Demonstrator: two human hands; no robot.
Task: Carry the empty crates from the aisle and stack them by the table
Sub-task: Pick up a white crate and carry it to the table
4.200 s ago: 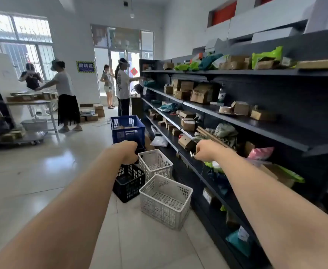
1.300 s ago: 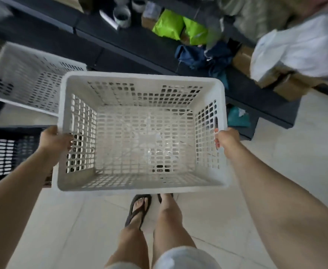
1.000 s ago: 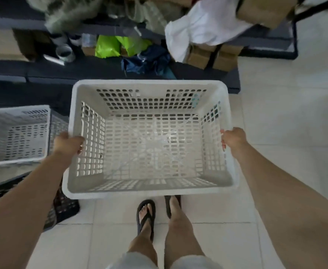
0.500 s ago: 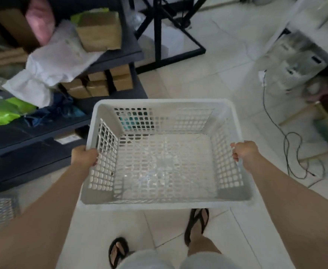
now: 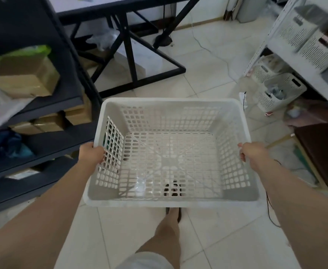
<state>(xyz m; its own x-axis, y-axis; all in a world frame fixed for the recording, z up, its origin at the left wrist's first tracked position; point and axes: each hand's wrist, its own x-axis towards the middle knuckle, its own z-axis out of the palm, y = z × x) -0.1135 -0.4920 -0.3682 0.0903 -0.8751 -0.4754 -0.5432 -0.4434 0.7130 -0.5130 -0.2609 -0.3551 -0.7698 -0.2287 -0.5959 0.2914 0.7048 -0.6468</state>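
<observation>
vs 0.5 s ago: view has swung further off the dark shelving; the black-framed table, then only partly in view at top, now fills top centre, and a white rack with baskets has come in at right. Grip on the crate unchanged. One leg shows under the crate now, two sandalled feet before.

Near: one bare leg (image 5: 167,237) below the crate's near rim, a dark sandal visible through the crate floor.

Left hand (image 5: 91,154) closed around the left rim of the white crate (image 5: 170,200), fingers curled over onto the perforated side wall. Right hand (image 5: 253,153) closed on the right rim the same way, fingertips over the edge. Both forearms stretched forward.

Crate: white plastic, rectangular, slotted walls and grid floor, empty. Held clear of the tile floor (image 5: 227,235), about level, long side across the body, between both hands at centre of view.

Left: dark shelving (image 5: 48,144) with cardboard boxes (image 5: 24,77), a green bag, a white bag, blue fabric on the lower tier. Crate's left wall is near the shelf end; contact cannot be told.

Right: brown stool or seat, black cable trailing on the floor, white rack (image 5: 287,61) holding white perforated baskets (image 5: 279,90), blurred.

Far: black-framed table (image 5: 128,43) with cross braces straight ahead beyond the crate, plastic bag under it, wall behind.
</observation>
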